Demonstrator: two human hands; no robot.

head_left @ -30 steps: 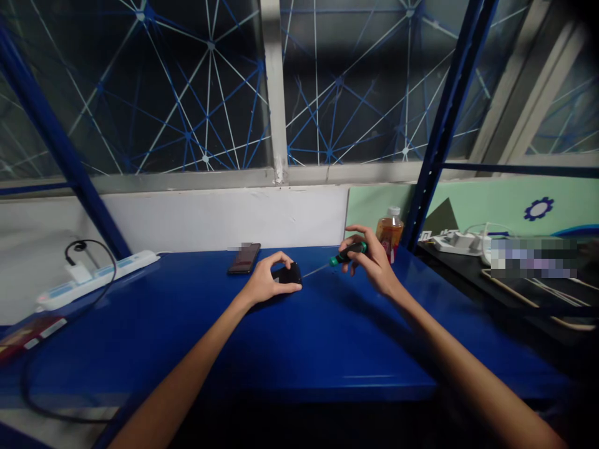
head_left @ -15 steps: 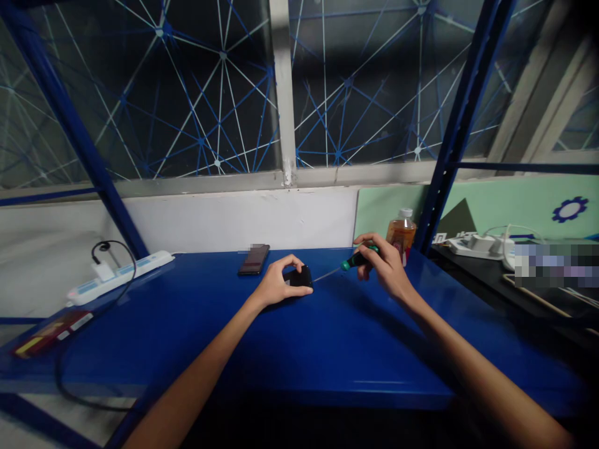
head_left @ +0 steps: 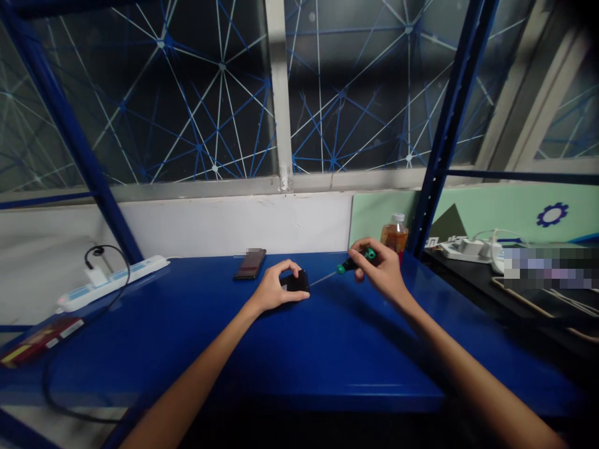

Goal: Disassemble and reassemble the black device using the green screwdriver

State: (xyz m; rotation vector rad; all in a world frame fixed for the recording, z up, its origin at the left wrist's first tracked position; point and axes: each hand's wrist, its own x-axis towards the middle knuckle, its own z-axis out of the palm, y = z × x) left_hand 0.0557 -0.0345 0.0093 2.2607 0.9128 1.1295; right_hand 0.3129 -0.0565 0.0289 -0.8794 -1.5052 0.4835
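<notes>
The right hand [head_left: 384,269] has curled its fingers further around the screwdriver [head_left: 340,269], so its grip looks firmer. The tip meets or nearly meets the right edge of the black device [head_left: 300,280], which the left hand [head_left: 270,290] pinches between thumb and fingers over the blue table [head_left: 281,355]. A phone [head_left: 250,265] lies left of the device.

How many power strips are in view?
2. A white power strip is on the blue table, left; the second strip is on the black surface, right. More may be hidden.
</notes>
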